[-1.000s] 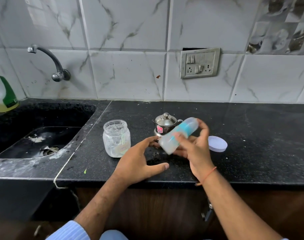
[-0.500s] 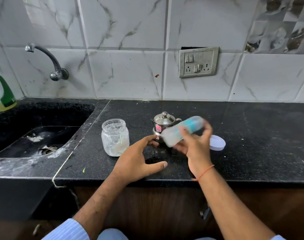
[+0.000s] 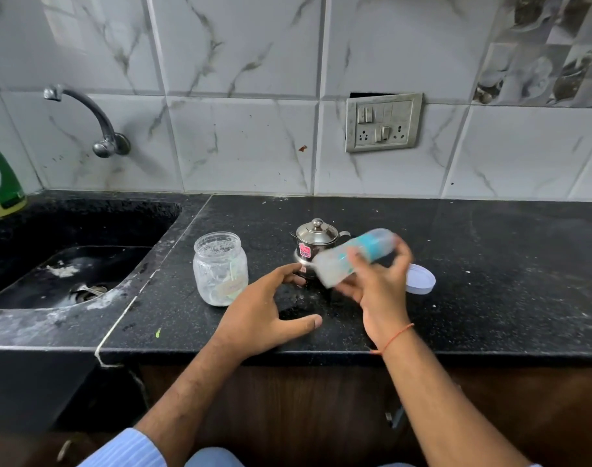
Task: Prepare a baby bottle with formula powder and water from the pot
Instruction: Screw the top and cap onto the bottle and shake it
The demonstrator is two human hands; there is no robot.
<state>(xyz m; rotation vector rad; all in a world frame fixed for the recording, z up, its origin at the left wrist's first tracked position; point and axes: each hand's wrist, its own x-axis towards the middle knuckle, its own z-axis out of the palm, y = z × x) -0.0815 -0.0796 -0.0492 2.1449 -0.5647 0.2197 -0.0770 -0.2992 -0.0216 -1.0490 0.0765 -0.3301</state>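
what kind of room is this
Most likely a home kitchen. A black stone counter runs along a tiled wall, with a sink sunk into it under a wall tap, and a small steel pot and a glass jar stand on it.

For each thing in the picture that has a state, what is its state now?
Baby bottle: held tilted in right hand, blurred.
Jar: open, upright.
White lid: lying flat on the counter.
Steel pot: lid on.
Left hand: open, holds nothing.
Tap: no water visible.
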